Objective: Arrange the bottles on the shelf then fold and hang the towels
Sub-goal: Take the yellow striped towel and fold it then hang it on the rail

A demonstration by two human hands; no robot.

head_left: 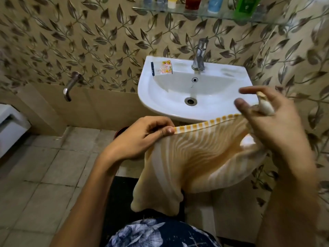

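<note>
An orange and white striped towel point(188, 157) hangs in front of me below the sink. My left hand point(142, 138) pinches its top edge at the left between thumb and fingers. My right hand point(267, 118), blurred, holds the towel's right part, with a bunched corner sticking up between its fingers; the index finger and thumb stretch out to the left. Several bottles point(215, 4) stand in a row on the glass shelf point(160, 9) at the top, cut off by the frame.
A white sink point(160, 97) with a steel tap point(200, 56) is mounted on the leaf-patterned wall; small sachets point(166, 67) lie on its left rim. A wall tap point(71, 86) sticks out at the left. A white fixture point(8, 125) sits at the far left on the tiled floor.
</note>
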